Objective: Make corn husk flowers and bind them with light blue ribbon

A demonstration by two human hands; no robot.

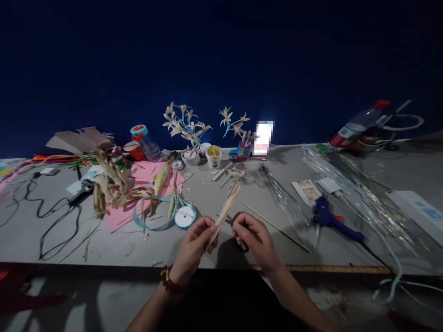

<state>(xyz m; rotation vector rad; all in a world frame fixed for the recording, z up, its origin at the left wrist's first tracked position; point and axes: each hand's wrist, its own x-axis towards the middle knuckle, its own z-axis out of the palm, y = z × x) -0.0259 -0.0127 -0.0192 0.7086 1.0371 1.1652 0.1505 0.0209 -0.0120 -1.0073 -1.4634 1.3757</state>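
Note:
My left hand [197, 239] pinches a long pale strip of dried corn husk [228, 203] between thumb and fingers. The strip slants up and away over the table. Close on its right, my right hand [255, 236] is closed around scissors [245, 247]; a black handle loop shows under the fingers, and the blades point left behind the husk. Whether the blades touch the strip I cannot tell. Just beyond the husk's far end lies a small bunch of husk flowers [236, 174] with blue stems. A ribbon spool [185, 216] sits left of my left hand.
More dried husks [116, 182] lie on pink paper [117, 216] at left, near black cables [43, 230]. Husk-flower sprays [187, 124] stand at the back by small cups [213, 157]. A blue glue gun [334, 220], a thin stick [277, 227] and clear plastic wrapping [360, 193] are at right.

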